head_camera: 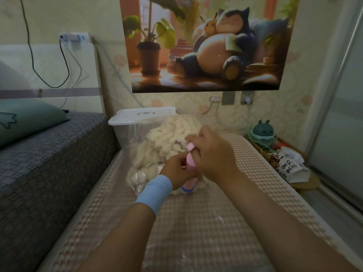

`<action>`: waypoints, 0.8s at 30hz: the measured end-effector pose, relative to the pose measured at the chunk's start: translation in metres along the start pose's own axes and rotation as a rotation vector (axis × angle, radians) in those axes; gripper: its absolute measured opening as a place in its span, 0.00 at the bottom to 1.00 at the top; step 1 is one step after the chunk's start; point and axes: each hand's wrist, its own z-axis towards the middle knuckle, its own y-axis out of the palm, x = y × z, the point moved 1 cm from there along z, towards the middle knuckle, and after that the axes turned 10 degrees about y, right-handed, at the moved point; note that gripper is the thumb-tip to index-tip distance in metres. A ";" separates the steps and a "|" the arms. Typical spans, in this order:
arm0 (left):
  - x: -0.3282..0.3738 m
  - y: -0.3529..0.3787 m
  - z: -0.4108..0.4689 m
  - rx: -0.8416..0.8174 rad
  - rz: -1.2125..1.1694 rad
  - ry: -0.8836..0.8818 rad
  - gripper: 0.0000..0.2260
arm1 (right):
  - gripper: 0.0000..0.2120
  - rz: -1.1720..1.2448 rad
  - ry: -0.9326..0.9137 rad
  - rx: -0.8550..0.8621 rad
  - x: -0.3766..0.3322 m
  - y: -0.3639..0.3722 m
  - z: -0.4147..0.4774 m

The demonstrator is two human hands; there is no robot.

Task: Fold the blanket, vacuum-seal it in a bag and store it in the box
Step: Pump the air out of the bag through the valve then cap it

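Blanket (169,140), cream and fluffy, lay bunched inside the clear bag (137,173) on the houndstooth pad (196,222). Over its near end both hands were busy: the left hand (176,165), with a blue wristband (155,191) behind it, gripped the barrel of a pink pump (190,163) standing near upright, while the right hand (212,152) curled round the pump's top. Just behind the bag stood the clear box (121,132), white lid (141,114) on, beside the grey bed (49,154), and a cartoon poster (206,46) hung on the wall beyond.
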 end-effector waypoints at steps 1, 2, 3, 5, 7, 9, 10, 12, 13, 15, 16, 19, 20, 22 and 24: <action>-0.001 0.000 -0.001 0.011 0.003 -0.006 0.12 | 0.18 -0.029 0.018 -0.132 0.002 0.010 -0.007; -0.002 -0.001 -0.002 0.018 0.002 -0.005 0.11 | 0.21 -0.058 0.026 -0.229 0.003 0.015 -0.010; -0.002 -0.001 -0.003 0.019 0.003 -0.001 0.12 | 0.22 -0.072 0.018 -0.233 0.003 0.014 -0.008; -0.005 -0.003 -0.003 0.006 -0.009 0.005 0.16 | 0.18 -0.038 -0.027 -0.053 -0.004 -0.007 0.007; -0.005 -0.003 -0.003 -0.010 -0.010 0.002 0.21 | 0.14 0.005 -0.046 0.208 -0.009 -0.030 0.024; -0.003 -0.001 -0.002 -0.023 0.003 0.013 0.22 | 0.13 0.077 -0.010 0.305 -0.008 -0.039 0.027; -0.002 0.000 -0.002 -0.029 0.008 0.016 0.21 | 0.13 0.086 0.006 0.273 -0.006 -0.035 0.021; -0.001 0.001 -0.003 -0.021 0.014 0.002 0.16 | 0.13 -0.013 0.040 0.043 -0.001 -0.009 0.002; -0.002 0.002 -0.003 -0.012 0.013 -0.009 0.13 | 0.14 -0.077 0.055 -0.104 0.000 0.003 -0.007; -0.002 0.000 -0.004 -0.001 0.008 -0.005 0.13 | 0.16 -0.120 0.046 -0.183 0.000 0.007 -0.008; -0.004 -0.001 -0.003 -0.001 0.003 -0.003 0.14 | 0.16 -0.087 0.023 -0.091 -0.003 -0.001 0.000; -0.004 -0.003 -0.002 -0.020 0.009 0.005 0.20 | 0.15 0.026 -0.044 0.298 -0.011 -0.042 0.028; -0.004 -0.002 -0.002 -0.025 0.017 0.004 0.21 | 0.15 0.070 -0.044 0.392 -0.010 -0.049 0.032; -0.003 0.001 -0.003 -0.040 0.028 0.007 0.21 | 0.16 0.109 -0.018 0.373 -0.007 -0.044 0.025; -0.003 0.003 -0.003 -0.026 0.020 -0.003 0.17 | 0.17 -0.021 0.016 0.063 -0.003 -0.016 0.006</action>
